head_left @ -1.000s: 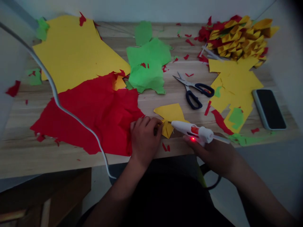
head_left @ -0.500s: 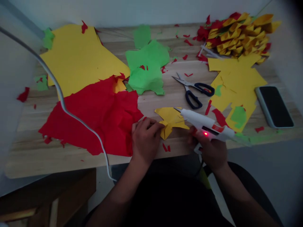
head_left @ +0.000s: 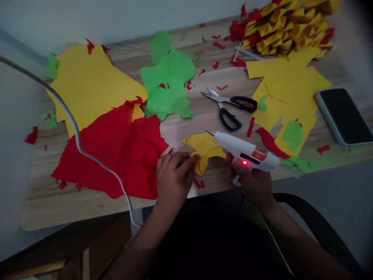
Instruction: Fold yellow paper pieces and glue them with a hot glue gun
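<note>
We had the scissors (head_left: 223, 100) lying on the table (head_left: 70, 212) with their blades slightly apart. On our side of the scissors was the small yellow paper (head_left: 205, 146), folded at its near end. Our left hand (head_left: 176, 175) was curled almost closed, thumb and forefinger pinching that paper's edge. Our right hand (head_left: 256, 184), also on our side of the scissors, was wrapped around the handle of a white glue gun (head_left: 233, 144) with a red light glowing. Its tip pointed over the yellow paper; we could not tell whether they touched. Left of the scissors we had the red paper (head_left: 109, 155) and green paper (head_left: 170, 79); right of them, a phone (head_left: 346, 116); beyond and to the right, a heap of folded paper (head_left: 288, 31).
</note>
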Demonstrator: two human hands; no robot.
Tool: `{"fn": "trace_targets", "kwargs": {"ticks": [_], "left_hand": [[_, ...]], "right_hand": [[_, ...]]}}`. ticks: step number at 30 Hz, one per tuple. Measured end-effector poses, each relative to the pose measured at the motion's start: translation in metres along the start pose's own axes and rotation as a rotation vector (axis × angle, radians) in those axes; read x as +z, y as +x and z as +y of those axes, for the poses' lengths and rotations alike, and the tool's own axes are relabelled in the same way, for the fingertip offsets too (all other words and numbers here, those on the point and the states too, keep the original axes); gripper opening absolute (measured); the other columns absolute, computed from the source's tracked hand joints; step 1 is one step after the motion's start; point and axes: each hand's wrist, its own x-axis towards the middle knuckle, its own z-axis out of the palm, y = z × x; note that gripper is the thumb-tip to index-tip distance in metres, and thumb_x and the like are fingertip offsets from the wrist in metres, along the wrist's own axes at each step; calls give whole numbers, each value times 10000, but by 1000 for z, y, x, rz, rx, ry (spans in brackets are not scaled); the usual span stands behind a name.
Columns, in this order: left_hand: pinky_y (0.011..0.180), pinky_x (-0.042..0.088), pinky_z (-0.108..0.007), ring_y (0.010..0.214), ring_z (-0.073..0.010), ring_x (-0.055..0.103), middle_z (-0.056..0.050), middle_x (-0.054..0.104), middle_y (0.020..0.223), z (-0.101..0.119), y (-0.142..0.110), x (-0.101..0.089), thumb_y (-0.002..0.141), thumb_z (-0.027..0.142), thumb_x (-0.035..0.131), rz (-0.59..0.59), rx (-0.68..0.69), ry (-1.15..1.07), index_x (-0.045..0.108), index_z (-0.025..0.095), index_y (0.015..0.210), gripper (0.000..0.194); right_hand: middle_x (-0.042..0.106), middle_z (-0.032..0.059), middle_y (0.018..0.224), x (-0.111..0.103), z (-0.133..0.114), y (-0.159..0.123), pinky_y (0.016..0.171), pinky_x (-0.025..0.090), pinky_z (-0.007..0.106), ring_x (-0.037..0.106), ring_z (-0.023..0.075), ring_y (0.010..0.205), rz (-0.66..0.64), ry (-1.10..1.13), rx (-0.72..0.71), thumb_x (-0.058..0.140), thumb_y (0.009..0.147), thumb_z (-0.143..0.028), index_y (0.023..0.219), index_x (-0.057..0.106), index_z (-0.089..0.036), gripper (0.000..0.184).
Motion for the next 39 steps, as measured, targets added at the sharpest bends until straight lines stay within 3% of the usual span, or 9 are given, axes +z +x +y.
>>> {"fn": "trace_targets", "kwargs": {"ticks": [8,16,22,30,34,36,39], "left_hand": [[779,418,-347,793,-176,647,10,759,831,1,2,-1,937,207,670,10,7,-13,745,234,897,89],[812,452,-362,913,-204,645,-48,758,1027,-1,-1,-1,943,196,639,-44,10,-23,752,237,1092,191],[784,447,-354,868,-197,633,-38,736,959,-4,2,0,948,181,629,-42,30,-33,770,264,1050,193],[848,447,-421,982,-256,625,-92,692,1141,2,0,-6,932,139,606,-206,82,89,688,267,1268,369],[889,447,-457,1013,-285,608,-106,673,1206,4,-3,-10,905,140,625,-260,111,127,618,256,1364,473],[897,448,-448,1012,-277,607,-99,687,1202,3,-5,-10,917,139,610,-246,116,110,603,234,1370,462],[856,452,-406,970,-248,614,-73,730,1136,1,-8,-8,949,139,579,-169,88,59,667,205,1217,289]], "right_hand": [[635,1,580,-2,9,-8,509,522,288,609,151,515,-3,-173,-81,650,874,-543,843,757,-224,338],[659,4,588,-4,8,-8,568,573,319,636,160,531,-28,-188,-112,636,888,-478,831,763,-244,272],[672,12,610,-4,12,-10,555,565,318,629,158,531,-17,-197,-129,618,906,-481,855,764,-246,281],[626,8,540,-5,6,-8,533,543,321,650,185,546,-43,-242,-99,608,893,-506,839,766,-240,314],[679,23,611,-4,11,-11,554,551,343,663,196,574,-2,-256,-111,601,907,-529,863,770,-261,320],[676,21,617,-4,13,-12,578,565,351,660,196,574,12,-227,-110,615,907,-533,865,769,-259,317],[652,11,580,-4,13,-11,578,578,350,642,186,532,18,-194,-107,646,885,-542,852,766,-240,326]]}}
